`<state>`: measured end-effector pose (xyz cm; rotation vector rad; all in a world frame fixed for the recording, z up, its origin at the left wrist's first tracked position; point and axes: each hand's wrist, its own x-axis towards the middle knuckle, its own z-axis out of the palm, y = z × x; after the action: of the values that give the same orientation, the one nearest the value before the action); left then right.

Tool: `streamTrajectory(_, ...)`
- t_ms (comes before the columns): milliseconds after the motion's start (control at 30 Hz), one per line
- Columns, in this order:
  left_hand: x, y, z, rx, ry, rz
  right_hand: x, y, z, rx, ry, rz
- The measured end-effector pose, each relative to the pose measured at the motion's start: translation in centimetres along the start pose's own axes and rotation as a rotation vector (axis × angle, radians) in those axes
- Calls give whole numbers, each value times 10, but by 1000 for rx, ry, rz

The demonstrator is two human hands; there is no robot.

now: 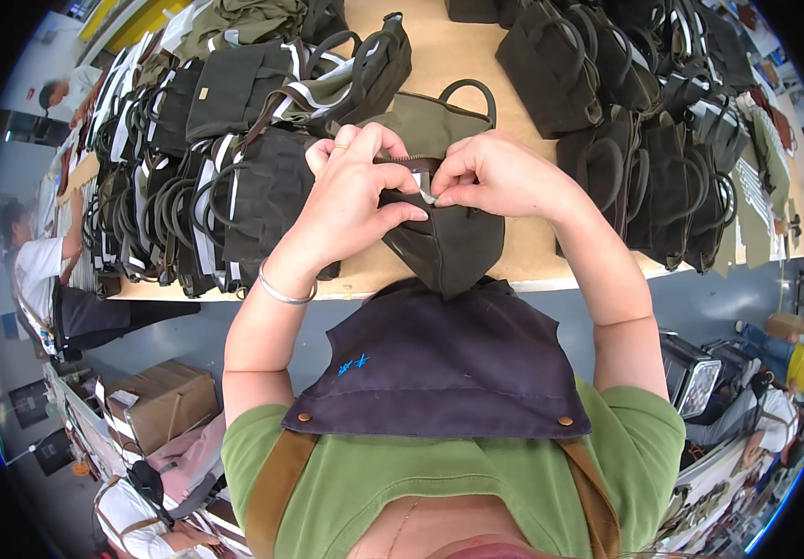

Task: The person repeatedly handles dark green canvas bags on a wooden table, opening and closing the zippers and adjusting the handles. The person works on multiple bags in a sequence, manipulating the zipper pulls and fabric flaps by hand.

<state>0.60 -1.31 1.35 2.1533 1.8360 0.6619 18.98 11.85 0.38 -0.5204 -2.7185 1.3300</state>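
In front of me a dark olive fabric bag (458, 238) lies at the table's edge, its zipped opening parted. A handle loop (470, 90) stands up at its far side, beside a lighter green panel (428, 123). With curled fingers, my left hand (353, 182) grips the bag's left edge by the brown zip, thumb toward the opening. Across from it, my right hand (504, 175) is closed in a pinch on a small whitish strip (423, 188) at the opening. The inside of the bag is mostly hidden by my fingers.
Dark handbags (262, 191) stand in packed rows on the left of the wooden table (523, 244). More bags (644, 177) crowd the right side. One bag (383, 65) lies tilted beyond my hands. Co-workers (43, 261) are at the left and behind; a cardboard box (164, 402) stands lower left.
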Motion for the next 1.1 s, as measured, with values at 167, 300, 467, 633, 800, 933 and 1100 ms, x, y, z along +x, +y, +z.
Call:
streamTrajectory(167, 2, 0, 1, 7, -3, 25, -2, 1, 0, -10, -18, -32)
streamTrajectory(300, 4, 0, 5, 37, 3, 55, -5, 4, 2, -26, -19, -52)
streamTrajectory(467, 3, 2, 7, 66, 16, 69, -7, 4, 3, 8, -18, -65)
streamTrajectory(633, 2, 4, 8, 59, 4, 41, -10, 3, 3, 16, -18, -63)
streamTrajectory(800, 1, 7, 8, 64, 28, 49, -12, 2, 2, 32, -15, -88)
streamTrajectory(933, 1, 6, 11, 57, 40, 39, -12, 2, 1, 17, -13, -76)
streamTrajectory(1100, 1, 9, 12, 70, 54, 19, -13, 6, 3, 67, -14, -94)
